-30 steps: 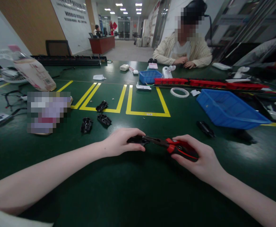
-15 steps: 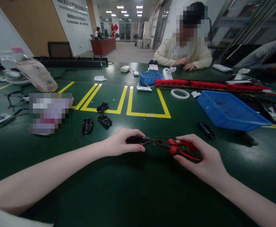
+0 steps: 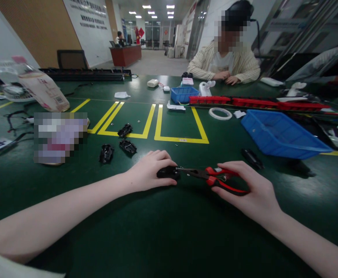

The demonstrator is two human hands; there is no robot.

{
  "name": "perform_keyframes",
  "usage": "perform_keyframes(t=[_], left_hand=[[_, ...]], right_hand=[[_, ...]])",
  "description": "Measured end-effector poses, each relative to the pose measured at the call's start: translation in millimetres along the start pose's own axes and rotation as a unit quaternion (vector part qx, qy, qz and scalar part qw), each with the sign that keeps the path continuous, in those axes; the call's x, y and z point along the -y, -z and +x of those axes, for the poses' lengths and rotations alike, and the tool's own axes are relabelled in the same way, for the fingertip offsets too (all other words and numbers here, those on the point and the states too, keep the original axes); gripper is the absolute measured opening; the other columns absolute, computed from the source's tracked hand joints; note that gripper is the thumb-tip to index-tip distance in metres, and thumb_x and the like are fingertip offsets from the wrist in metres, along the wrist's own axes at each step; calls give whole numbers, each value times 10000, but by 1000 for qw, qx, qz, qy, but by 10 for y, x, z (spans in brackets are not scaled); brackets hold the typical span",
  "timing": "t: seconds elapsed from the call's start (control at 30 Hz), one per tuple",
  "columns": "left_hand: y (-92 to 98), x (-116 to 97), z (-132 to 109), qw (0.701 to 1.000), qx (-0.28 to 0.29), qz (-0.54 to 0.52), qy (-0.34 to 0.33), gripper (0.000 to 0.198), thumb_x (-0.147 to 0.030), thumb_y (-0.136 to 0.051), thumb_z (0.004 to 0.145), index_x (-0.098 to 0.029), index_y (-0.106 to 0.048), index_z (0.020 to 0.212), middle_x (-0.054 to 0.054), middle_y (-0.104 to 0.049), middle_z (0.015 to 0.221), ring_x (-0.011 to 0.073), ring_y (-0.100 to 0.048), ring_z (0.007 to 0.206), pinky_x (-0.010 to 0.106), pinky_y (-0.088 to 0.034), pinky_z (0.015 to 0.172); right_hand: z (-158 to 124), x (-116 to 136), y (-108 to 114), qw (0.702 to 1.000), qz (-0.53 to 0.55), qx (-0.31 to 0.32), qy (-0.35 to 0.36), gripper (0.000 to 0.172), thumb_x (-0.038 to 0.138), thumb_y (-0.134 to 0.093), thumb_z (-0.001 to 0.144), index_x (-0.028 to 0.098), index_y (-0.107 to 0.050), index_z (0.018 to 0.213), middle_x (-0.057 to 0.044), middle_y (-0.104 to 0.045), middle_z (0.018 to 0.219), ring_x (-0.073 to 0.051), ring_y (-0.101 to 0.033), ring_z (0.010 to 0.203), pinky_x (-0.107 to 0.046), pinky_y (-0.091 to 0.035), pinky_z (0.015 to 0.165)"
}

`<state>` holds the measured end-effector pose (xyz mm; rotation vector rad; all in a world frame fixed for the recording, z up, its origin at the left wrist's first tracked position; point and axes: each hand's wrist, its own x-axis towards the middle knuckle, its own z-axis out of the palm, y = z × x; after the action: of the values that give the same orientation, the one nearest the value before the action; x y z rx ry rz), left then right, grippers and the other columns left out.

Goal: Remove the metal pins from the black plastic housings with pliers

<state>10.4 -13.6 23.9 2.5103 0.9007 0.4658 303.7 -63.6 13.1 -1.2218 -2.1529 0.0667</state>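
My left hand (image 3: 150, 172) is closed over a small black plastic part (image 3: 168, 172) and presses it against the green table (image 3: 163, 227). My right hand (image 3: 248, 189) grips the red handles of a pair of pliers (image 3: 215, 177). The pliers' dark jaws point left and meet the black part at its right side. The red handles stand spread apart. Three more black parts (image 3: 119, 144) lie to the upper left of my left hand.
A large blue bin (image 3: 279, 135) stands at the right, with a black piece (image 3: 252, 158) in front of it. Yellow floor-tape boxes (image 3: 157, 127), a white tape ring (image 3: 220, 113), a small blue bin (image 3: 183, 94) and red rails (image 3: 256, 102) lie farther back. A person sits across the table.
The pliers' red handles have spread wider apart. My left hand has shifted slightly forward over the black part, and the pliers' tip stays at the part.
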Motion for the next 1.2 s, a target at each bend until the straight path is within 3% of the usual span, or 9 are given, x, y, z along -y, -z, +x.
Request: perform_keyframes(t=[0.2,0.33,0.4,0.5,0.57,0.67,0.8,0.93,1.2], left_hand=[[20,13,-13,999,-21,-33,-4,631,-490,-681,812,-205,-499,1345,99,-544,1302,282,-483,1212,464,-308,1053],[183,-141,68,993,-69,-99,1,414,-401,-600,888,-212,-576,1256,78,-557,1311,272,-459,1251,444,-299,1077],[285,-317,152,986,-18,-165,-21,321,-380,-539,933,-196,-632,1178,75,-613,1227,243,-528,1161,388,-378,1012],[375,-589,305,964,89,-251,-24,347,-372,-557,926,-164,-609,1198,71,-653,1133,197,-601,998,290,-478,809],[370,-702,403,952,152,-266,-16,330,-375,-594,901,-139,-629,1128,59,-664,1040,174,-610,887,258,-479,702],[302,-756,505,938,205,-279,0,278,-364,-593,896,-111,-651,995,23,-636,835,133,-572,719,238,-434,600],[244,-745,537,929,213,-300,31,250,-365,-571,904,-122,-630,911,-8,-578,737,107,-523,633,219,-390,539],[233,-751,520,922,194,-331,50,248,-380,-580,889,-133,-586,864,-17,-557,721,105,-520,612,214,-394,516],[100,-753,507,885,188,-417,92,255,-391,-564,895,-141,-538,848,-27,-533,732,84,-482,601,204,-372,520]], right_hand=[[-3,54,68,997,-36,-19,66,509,373,-721,772,287,-526,1234,-88,-652,1089,-290,-673,923,-445,-586,722],[9,143,155,993,-56,-38,99,560,361,-739,748,267,-540,1263,-95,-664,1105,-295,-674,919,-441,-574,735],[22,209,186,986,-71,-46,144,591,333,-757,731,228,-544,1272,-114,-666,1106,-287,-671,917,-415,-569,725],[39,313,191,974,-96,-61,198,617,322,-762,731,216,-529,1292,-118,-668,1109,-275,-660,929,-412,-561,751],[39,367,179,971,-107,-82,199,585,322,-750,749,235,-529,1283,-101,-677,1096,-269,-652,943,-436,-555,796],[20,407,179,965,-114,-105,211,542,335,-761,740,246,-543,1228,-94,-681,1094,-281,-644,989,-470,-547,851],[-21,407,207,970,-97,-131,180,407,368,-768,735,308,-547,1071,-67,-655,1168,-306,-621,1087,-508,-546,881],[-52,385,207,964,-130,-138,187,279,366,-776,733,291,-558,889,-42,-672,1151,-287,-632,1082,-492,-535,914],[-69,332,238,962,-162,-126,178,215,400,-759,743,315,-590,846,11,-702,1050,-274,-637,1080,-508,-474,983]])
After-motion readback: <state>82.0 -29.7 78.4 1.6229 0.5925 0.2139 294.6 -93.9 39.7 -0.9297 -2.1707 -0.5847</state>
